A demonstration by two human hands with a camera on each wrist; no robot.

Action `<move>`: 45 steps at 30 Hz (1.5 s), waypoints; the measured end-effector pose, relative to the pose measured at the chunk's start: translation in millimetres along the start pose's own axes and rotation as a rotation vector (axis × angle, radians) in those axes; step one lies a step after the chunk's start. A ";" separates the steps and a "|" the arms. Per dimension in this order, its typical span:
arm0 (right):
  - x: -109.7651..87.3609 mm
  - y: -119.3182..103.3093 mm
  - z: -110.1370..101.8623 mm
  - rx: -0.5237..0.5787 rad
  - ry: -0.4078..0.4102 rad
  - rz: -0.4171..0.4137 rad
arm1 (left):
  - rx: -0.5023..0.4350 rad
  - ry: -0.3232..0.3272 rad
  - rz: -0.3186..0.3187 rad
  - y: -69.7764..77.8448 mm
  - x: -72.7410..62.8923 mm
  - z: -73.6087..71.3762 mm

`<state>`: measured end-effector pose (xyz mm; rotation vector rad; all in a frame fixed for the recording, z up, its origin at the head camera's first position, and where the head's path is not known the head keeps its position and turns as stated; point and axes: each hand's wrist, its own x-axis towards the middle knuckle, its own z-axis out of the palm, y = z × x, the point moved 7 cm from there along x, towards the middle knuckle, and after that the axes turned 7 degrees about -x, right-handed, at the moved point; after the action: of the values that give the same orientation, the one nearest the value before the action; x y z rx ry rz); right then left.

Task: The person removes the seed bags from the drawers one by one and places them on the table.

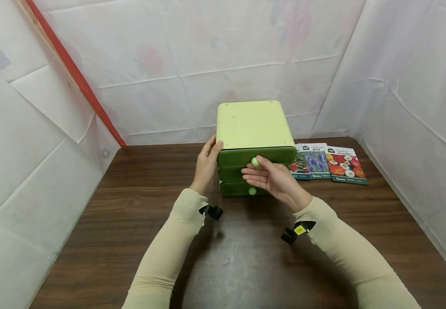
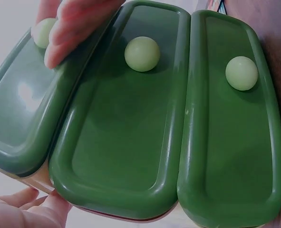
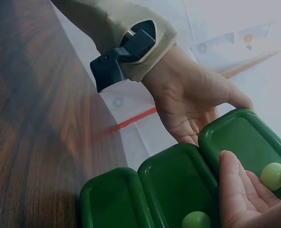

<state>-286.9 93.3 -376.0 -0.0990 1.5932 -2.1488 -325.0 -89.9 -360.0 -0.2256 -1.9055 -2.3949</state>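
Observation:
A small three-drawer cabinet [image 1: 251, 122] with a pale green top and dark green drawer fronts stands toward the back of the table. The right hand [image 1: 282, 182] pinches the round light green knob [image 1: 255, 162] of the top drawer between thumb and index finger. Its other fingers extend across the drawer fronts below. Against the cabinet's left side rests the left hand [image 1: 205, 165], thumb at the upper front corner and fingers along the side wall. The middle drawer's knob [image 2: 142, 54] and the bottom drawer's knob [image 2: 241, 73] are untouched. In the head view the right hand hides the middle knob.
Several seed packets with flower pictures lie right of the cabinet, including one with red and white flowers [image 1: 346, 165] and one with purple flowers [image 1: 315, 162]. The dark wooden table [image 1: 138, 206] meets white sheet walls [image 1: 192, 94] behind and at both sides.

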 end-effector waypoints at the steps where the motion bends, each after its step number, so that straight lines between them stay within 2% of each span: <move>1: 0.6 -0.4 0.0 0.001 0.000 -0.001 | 0.003 0.006 0.000 0.0 0.1 0.2; 18: 3.1 -2.9 1.3 0.035 0.007 0.014 | 0.044 0.055 -0.007 1.6 -0.9 0.7; 35: 4.3 -3.0 2.4 0.033 0.002 0.033 | 0.073 0.040 0.004 2.0 -0.7 1.1; 39: 3.7 -1.9 1.0 0.001 0.014 0.041 | 0.065 0.030 0.007 1.4 -0.5 1.7; 45: 0.1 -1.6 -4.3 -0.124 0.000 0.047 | 0.051 0.029 -0.016 0.5 -1.7 1.7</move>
<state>-288.8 97.4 -375.9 -0.0992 1.7114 -2.0139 -323.1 -88.4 -359.4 -0.1720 -1.9602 -2.3420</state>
